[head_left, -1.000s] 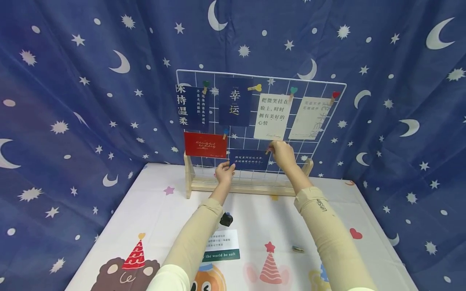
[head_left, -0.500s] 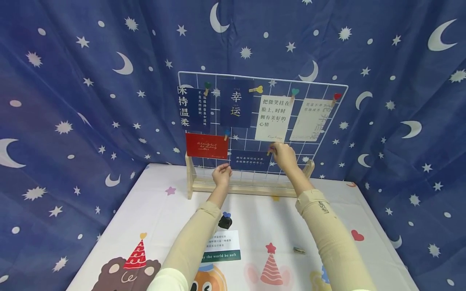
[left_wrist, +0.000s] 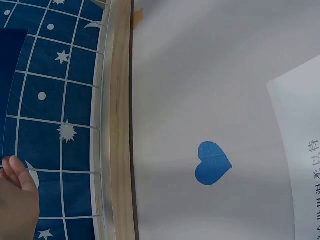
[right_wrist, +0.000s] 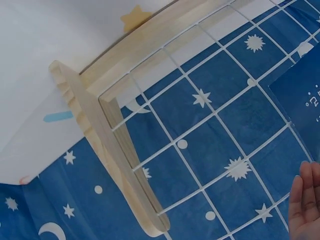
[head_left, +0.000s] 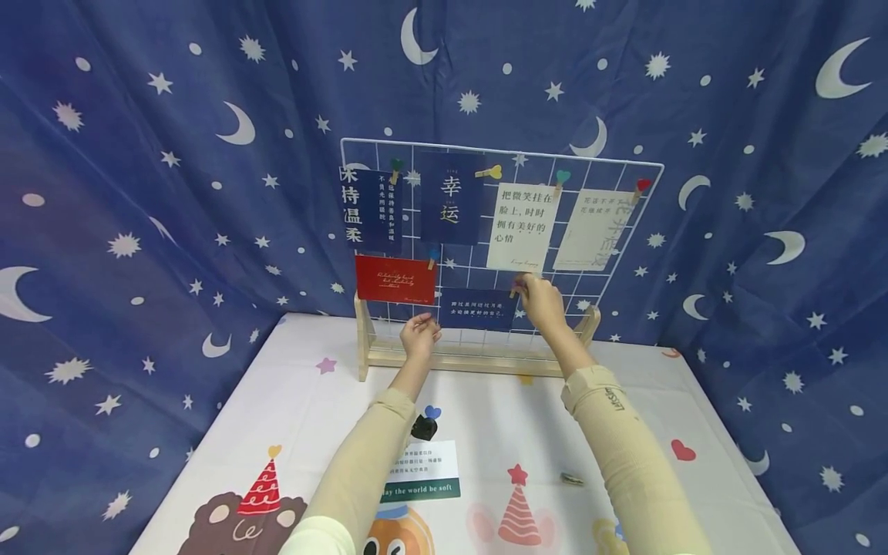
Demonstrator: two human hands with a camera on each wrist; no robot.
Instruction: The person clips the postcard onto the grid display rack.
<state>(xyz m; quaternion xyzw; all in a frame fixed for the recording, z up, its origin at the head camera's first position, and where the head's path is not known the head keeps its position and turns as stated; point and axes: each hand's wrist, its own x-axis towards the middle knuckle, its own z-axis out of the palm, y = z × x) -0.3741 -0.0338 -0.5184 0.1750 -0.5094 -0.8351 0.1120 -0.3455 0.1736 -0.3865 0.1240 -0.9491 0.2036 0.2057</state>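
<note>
In the head view a dark blue card (head_left: pixel 477 310) with white writing lies against the lower part of the white wire grid (head_left: pixel 583 254). At its upper right corner my right hand (head_left: pixel 543 302) pinches a small wooden clothespin (head_left: pixel 512 293), most of which the fingers hide. My left hand (head_left: pixel 420 336) is beside the card's lower left corner, fingers loosely bent, fingertips right at its edge. The left wrist view shows the card (left_wrist: pixel 9 85) just above those fingertips. In the right wrist view the right hand (right_wrist: pixel 306 205) is partly visible below the card (right_wrist: pixel 302 100).
Clothespins hold a red card (head_left: pixel 395 280) and several blue and white cards on the grid, which stands in a wooden base (head_left: pixel 465 360). Nearer, a white and green card (head_left: pixel 433 466), a black object (head_left: pixel 424 428) and a loose clothespin (head_left: pixel 572 479) lie on the tablecloth.
My left hand has drawn back slightly left and down from the blue card's corner, where its fingers earlier overlapped the card. The right hand stays at the clothespin. The view has shifted slightly.
</note>
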